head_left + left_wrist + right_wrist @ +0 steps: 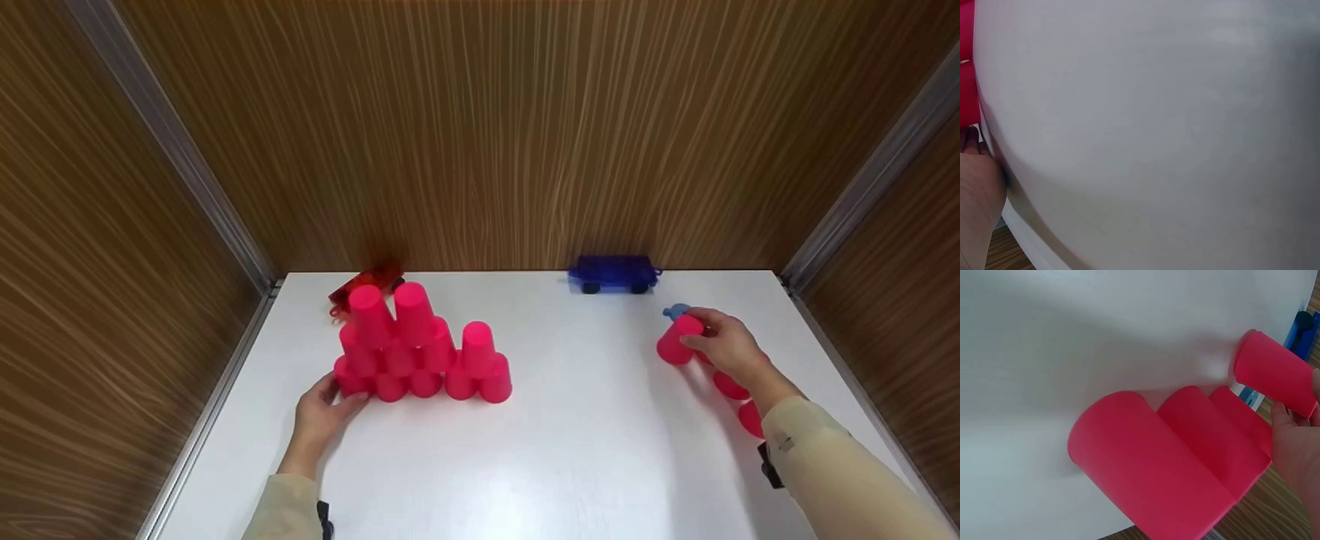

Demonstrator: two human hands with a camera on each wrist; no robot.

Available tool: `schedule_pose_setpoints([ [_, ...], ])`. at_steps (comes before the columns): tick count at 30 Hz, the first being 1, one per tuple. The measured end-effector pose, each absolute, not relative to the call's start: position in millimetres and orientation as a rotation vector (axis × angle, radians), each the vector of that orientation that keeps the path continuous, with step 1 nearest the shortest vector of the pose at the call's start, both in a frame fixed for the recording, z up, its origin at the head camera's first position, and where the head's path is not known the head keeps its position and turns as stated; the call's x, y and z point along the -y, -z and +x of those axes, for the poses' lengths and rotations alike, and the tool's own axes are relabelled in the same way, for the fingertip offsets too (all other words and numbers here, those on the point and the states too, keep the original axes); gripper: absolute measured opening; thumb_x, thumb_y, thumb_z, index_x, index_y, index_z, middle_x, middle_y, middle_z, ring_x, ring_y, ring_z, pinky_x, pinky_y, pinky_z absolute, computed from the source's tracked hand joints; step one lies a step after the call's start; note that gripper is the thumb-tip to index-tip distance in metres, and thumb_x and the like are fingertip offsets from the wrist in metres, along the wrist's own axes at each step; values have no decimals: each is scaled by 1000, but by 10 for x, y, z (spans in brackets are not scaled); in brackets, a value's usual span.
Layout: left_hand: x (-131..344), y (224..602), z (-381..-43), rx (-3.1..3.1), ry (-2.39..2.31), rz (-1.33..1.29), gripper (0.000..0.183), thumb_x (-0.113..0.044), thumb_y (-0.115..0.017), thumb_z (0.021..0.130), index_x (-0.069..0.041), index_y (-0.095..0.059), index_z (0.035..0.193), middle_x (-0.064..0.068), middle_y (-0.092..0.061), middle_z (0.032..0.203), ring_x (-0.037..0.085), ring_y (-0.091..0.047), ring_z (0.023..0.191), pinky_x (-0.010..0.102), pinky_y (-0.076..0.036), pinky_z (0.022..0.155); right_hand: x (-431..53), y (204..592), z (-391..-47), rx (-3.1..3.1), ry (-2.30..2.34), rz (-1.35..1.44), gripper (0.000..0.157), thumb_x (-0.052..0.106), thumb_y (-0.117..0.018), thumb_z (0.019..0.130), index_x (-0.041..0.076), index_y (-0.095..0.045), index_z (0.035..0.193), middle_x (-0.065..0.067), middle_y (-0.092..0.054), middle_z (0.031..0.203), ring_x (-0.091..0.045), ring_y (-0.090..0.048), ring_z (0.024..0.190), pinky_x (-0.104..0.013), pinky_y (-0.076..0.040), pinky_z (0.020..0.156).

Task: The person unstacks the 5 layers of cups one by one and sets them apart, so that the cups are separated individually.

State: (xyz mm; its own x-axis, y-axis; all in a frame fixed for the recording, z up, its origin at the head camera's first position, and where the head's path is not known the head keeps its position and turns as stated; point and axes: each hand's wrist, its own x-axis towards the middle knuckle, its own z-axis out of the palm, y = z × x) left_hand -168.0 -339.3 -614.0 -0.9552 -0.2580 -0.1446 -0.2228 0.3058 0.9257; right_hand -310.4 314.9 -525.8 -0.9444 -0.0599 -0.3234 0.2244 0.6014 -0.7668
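Note:
On the left, several upside-down pink cups (401, 356) form a stack in rising rows, two cups side by side on top. At its right end, a single cup (478, 349) sits across two others. My left hand (322, 412) is round the bottom-left cup (352, 381), its thumb in front and fingers at the far side. My right hand (724, 345) pinches an upside-down pink cup (675, 345) near its narrow end, at the right of the table. More pink cups (1145, 461) stand in a line beneath the right forearm, partly hidden by it in the head view.
A dark blue toy wagon (615, 272) stands against the wooden back wall (480, 135). Behind the stack lies a see-through red-orange toy (367, 285). A small light blue piece (676, 310) is just behind the held cup. Side walls flank the white table (570, 450).

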Motion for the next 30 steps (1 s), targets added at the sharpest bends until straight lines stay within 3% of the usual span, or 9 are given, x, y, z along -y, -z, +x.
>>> schedule_pose_setpoints([
  [13,3419,6161,-1690,2525,1751,447,80,-27,-83,95,-6,-43,161,18,-44,164,36,-34,156,46,-34,125,-3142,5270,-3113,-2569,1234,106,79,26,-69,105,5,-26,167,-32,-35,161,-53,-36,146,-59,-46,115],
  [30,3401,6145,-1694,2512,1783,450,81,-29,-83,96,-7,-42,162,17,-42,166,36,-31,157,47,-33,125,-3164,5285,-3166,-2463,1306,166,86,28,-73,102,11,-23,169,-29,-32,163,-51,-33,148,-60,-46,115],
])
